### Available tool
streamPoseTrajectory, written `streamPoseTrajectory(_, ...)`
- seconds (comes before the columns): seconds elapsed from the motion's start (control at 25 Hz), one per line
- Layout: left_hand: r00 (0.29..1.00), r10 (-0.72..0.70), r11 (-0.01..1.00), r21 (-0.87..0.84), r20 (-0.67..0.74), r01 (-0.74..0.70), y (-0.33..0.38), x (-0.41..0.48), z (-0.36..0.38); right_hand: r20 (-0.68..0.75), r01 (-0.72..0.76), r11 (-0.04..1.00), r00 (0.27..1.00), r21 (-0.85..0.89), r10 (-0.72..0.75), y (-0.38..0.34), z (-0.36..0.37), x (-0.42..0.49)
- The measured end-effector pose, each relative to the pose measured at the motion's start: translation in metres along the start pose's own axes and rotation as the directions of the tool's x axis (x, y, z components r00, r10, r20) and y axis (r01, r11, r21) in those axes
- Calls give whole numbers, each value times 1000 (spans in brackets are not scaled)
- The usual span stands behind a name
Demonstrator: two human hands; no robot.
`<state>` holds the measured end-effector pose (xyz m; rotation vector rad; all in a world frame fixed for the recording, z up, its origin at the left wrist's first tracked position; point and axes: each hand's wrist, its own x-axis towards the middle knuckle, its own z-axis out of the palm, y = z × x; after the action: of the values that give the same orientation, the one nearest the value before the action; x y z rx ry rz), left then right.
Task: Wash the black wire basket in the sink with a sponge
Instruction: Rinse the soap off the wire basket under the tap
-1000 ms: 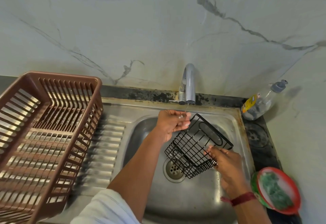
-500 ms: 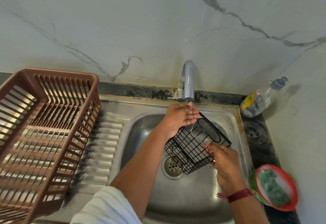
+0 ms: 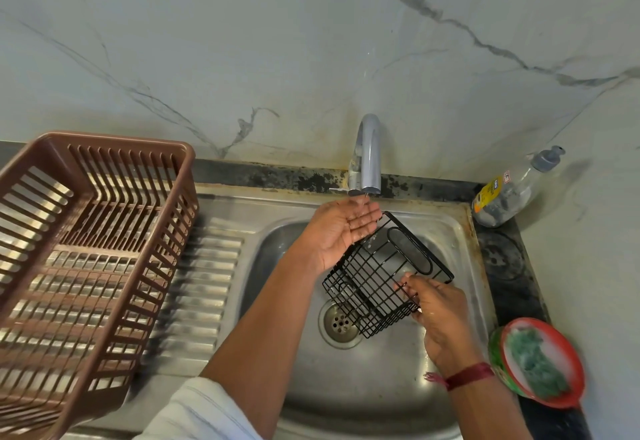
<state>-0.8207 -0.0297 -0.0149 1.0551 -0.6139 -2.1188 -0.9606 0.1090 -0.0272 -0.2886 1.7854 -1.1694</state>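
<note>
The black wire basket hangs tilted over the steel sink, above the drain. My right hand grips its lower right edge. My left hand is held palm up with straight fingers under the tap, just above the basket's far corner, and a thin stream of water falls on it. A green sponge lies in a red-rimmed dish on the counter at the right, away from both hands.
A brown plastic dish rack stands on the ribbed drainboard to the left. A clear soap bottle with a pump leans in the back right corner. A marble wall rises behind the sink.
My left hand has turned palm up and risen under the tap spout. My right hand keeps holding the basket, which has stayed over the drain.
</note>
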Motion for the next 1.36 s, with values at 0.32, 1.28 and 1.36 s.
streamPoseTrajectory(0.32,939,138,988,109,-315,-109,-5,-6,-11,34,4,1000,999,-5,-3,0,2,-5)
streamPoseTrajectory(1.28,813,116,776,563,-571,284,-38,-38,33,173,406,777,913,-482,-369,9,46,-44)
streamPoseTrajectory(1.36,794,139,728,605,-592,323,-35,-40,30,249,557,643,823,-526,-510,16,55,-53)
